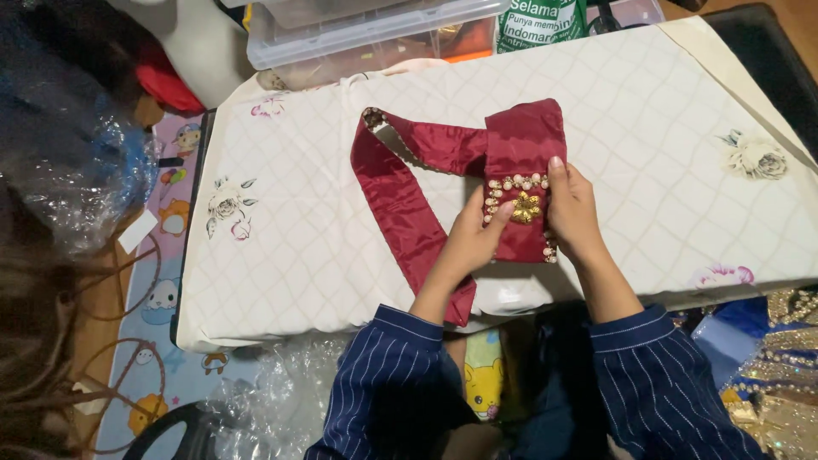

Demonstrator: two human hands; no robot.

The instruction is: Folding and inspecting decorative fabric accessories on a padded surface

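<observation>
A dark red satin band [400,200] lies on a cream quilted board [648,111]. Its folded end carries a patch of pearl beads and a gold flower ornament [524,207]. My left hand [471,236] grips the left edge of that beaded end, thumb toward the ornament. My right hand [571,209] holds the right edge, fingers lying flat on the fabric beside the beads. The band's long tail runs down to the board's front edge under my left wrist. Both my sleeves are dark blue with thin white stripes.
Clear plastic storage boxes [358,30] and a green bag [541,21] stand behind the board. Crumpled clear plastic [68,170] lies at the left over a cartoon-printed mat [166,281]. Gold beaded fabric [775,375] sits at the lower right. A white and red object [183,60] stands at the back left.
</observation>
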